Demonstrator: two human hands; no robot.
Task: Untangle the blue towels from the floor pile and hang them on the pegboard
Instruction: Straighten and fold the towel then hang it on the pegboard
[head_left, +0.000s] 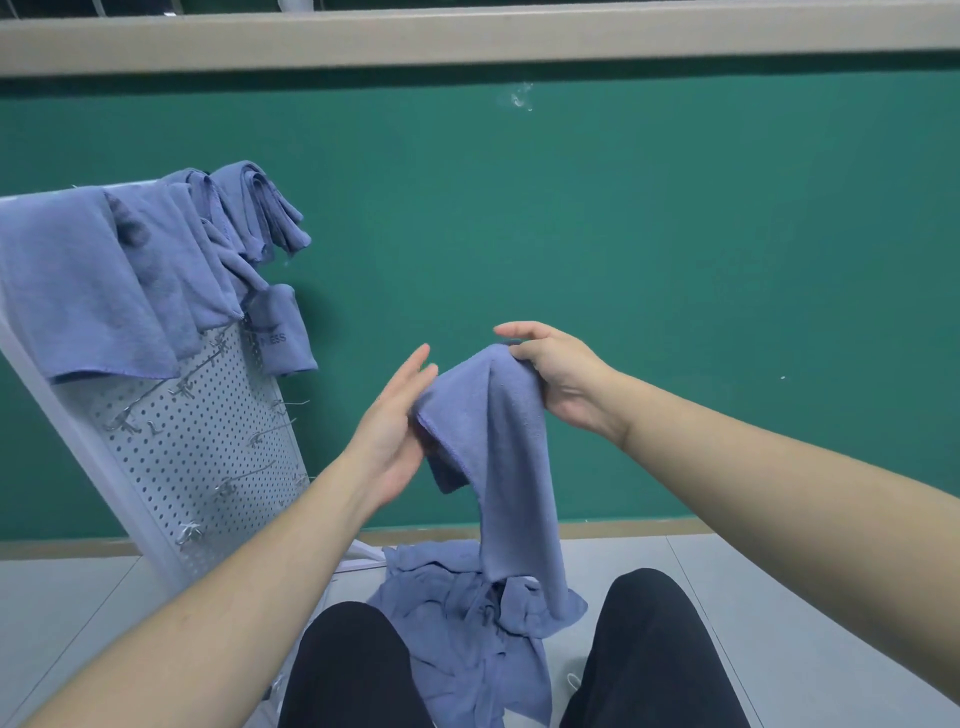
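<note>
Head view, one item in hand: a blue towel (498, 441) is held up at chest level in front of the green wall (675, 260), its upper corner pinched in the grip of the right hand (558, 376), thumb and curled fingers closed on the cloth. The raised hold is judged to serve the untangling — the length is let hang so that it drops free of the floor pile (467, 623), which its lower end appears to reach, though contact cannot be told. The left hand (395, 431) is set against the towel's left edge, fingers straight and pointed upward, palm turned toward the cloth; a fold is seemingly being felt for or spread, and nothing is clasped by it. Both forearms are extended forward from the lower corners, converging on the towel. The pile is lodged on the floor between the person's knees. To the left, the pegboard (208, 441) is leaned back — several hung towels (130, 270) are draped over its top, with bare hooks lower down.
</note>
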